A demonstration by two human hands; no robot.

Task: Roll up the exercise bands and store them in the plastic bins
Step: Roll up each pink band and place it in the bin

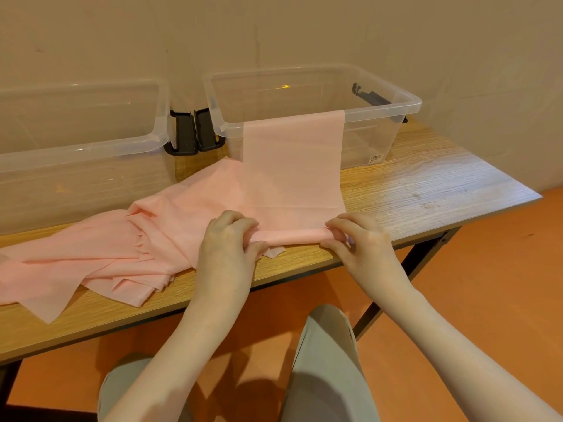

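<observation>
We see two clear plastic bins standing side by side at the back of the wooden surface (426, 190), against the wall. The left bin (91, 147) shows nothing inside that we can make out through its walls. The right bin (405, 100) has one pink exercise band (292, 166) draped over its front rim; the band's far end lies on that rim, and the rest runs down the bin's front wall and flat across the surface toward us. We cannot tell whether anything else lies in this bin. Black latch handles (195, 132) hang between the two bins, almost touching. At the near edge of the surface the band's end is turned into a short roll, and our left hand (228, 242) curls its fingers round the roll's left end while our right hand (356, 239) pinches its right end. A loose pile of more pink bands (91, 257) lies spread on the surface to the left, partly under the left hand.
</observation>
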